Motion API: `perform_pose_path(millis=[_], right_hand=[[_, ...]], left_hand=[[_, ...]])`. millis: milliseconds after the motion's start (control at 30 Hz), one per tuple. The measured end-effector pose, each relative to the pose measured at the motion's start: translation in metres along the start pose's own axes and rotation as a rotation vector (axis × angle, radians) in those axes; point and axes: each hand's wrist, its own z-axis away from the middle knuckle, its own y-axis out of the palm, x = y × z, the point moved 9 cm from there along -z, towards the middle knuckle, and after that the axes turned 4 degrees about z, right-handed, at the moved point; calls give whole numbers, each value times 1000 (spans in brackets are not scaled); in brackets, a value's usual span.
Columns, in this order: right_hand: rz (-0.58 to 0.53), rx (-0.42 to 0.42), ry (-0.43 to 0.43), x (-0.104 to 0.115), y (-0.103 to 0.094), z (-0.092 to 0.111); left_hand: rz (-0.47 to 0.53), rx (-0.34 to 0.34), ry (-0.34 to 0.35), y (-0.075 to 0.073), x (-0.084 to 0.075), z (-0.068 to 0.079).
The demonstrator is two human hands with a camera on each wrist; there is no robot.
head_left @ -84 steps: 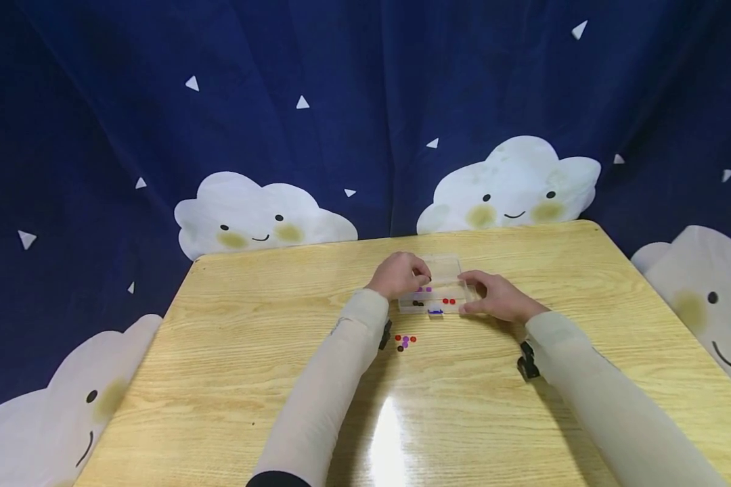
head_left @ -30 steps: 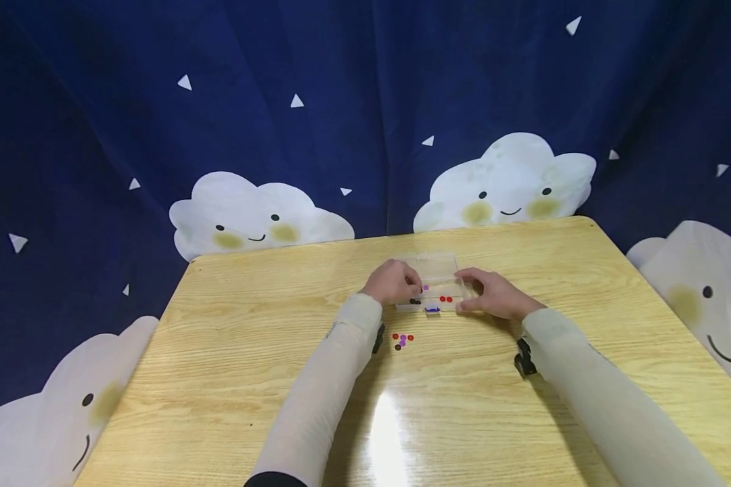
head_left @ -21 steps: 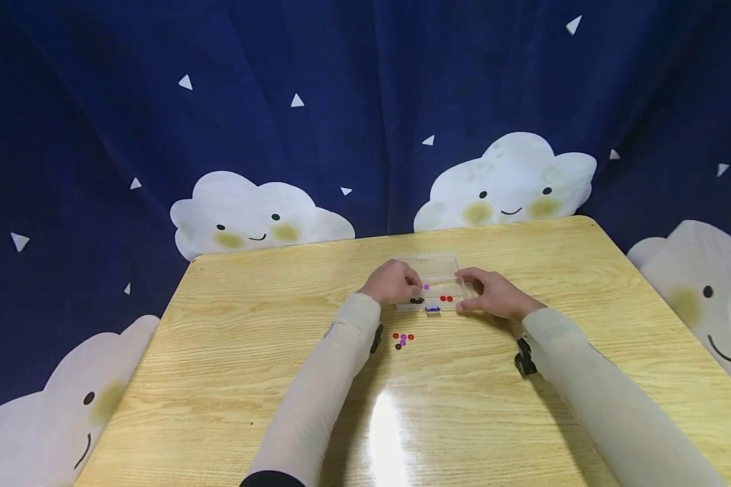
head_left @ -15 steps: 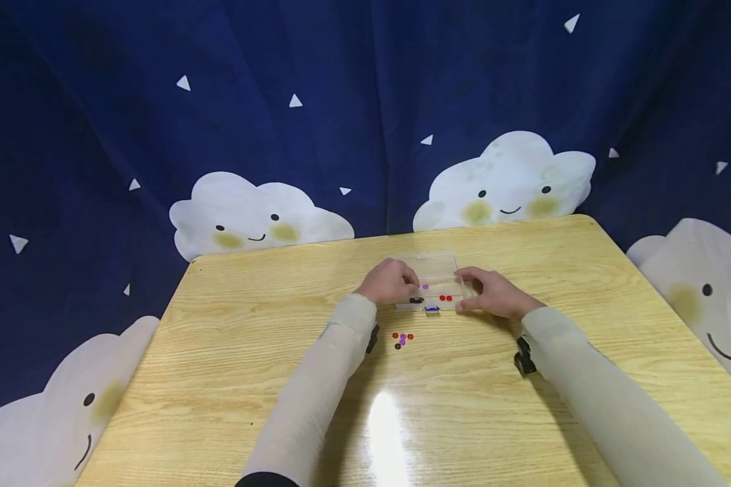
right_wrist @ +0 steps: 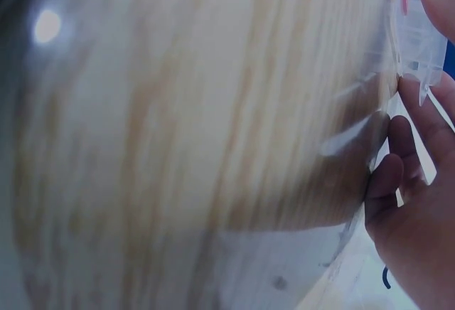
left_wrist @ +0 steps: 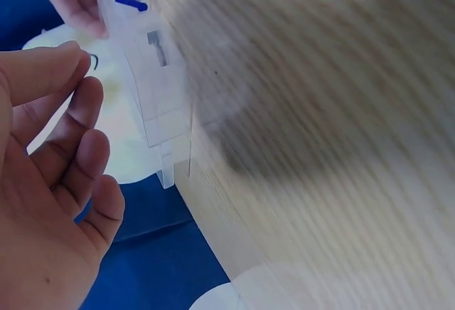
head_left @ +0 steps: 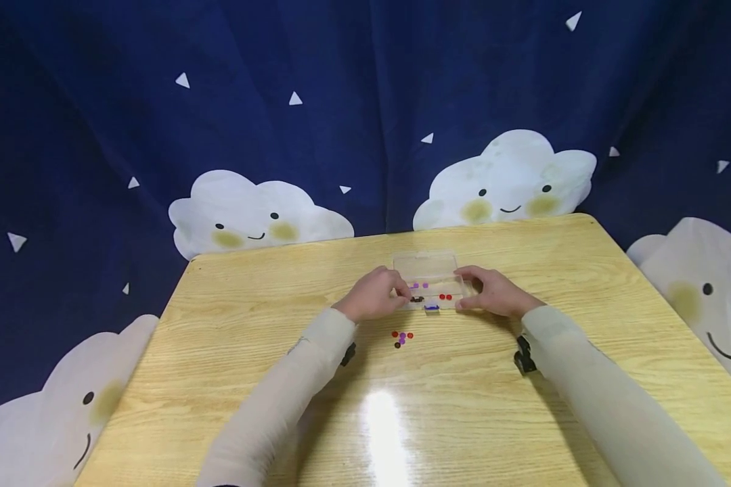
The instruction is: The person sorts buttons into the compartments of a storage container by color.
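- Left sleeve [head_left: 274, 399]: long, cream, faint thin mark near cuff.
- Right sleeve [head_left: 609, 392]: long, cream, matching.
- Left wrist device [head_left: 348, 354]: small, black.
- Right wrist device [head_left: 525, 356]: black, blocky.

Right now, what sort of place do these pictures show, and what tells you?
Probably an indoor tabletop workspace: a wooden table, a dark blue curtain with smiling clouds behind it, and an open clear box.
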Motion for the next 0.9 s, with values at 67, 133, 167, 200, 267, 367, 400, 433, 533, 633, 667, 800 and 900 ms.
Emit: perform_pose_path(millis=[67,133,167,200,267,367,400,433,533,633,667,800,900], right_hand=[[-2,1,-3,0,0,0],[-4,0,-1,0,-1,0],[-1,0,-6,0,-1,0],[-1,-1,-8,1,-1,0],[4,-7,-14,1,-1,0],[11,-12,-22,3,-1,1],[9,-13,-19,3,-2,1],[9,-12,-20,3,-2,1],[0,-10,-21,2,-1,1],[1,-9,-27,2,0,1],[0,-9,-26,2,0,1],[11,-12,-26,2,-1,1],[1,-12,-21,3,-2,2]], left_hand=[[-1,4,20,0,-2,6],[-6,12,42,0,-4,11],[-14,18,53,1,-5,13],[-26,24,66,3,-6,14],[-49,38,92,5,-9,17],[-79,54,129,9,-14,22],[-87,58,141,10,-15,23],[-90,66,151,11,-16,25],[-91,87,169,15,-16,29],[-80,111,175,20,-14,34],[-76,118,173,21,-13,36],[-64,140,185,26,-12,40],[-62,156,189,31,-10,42]])
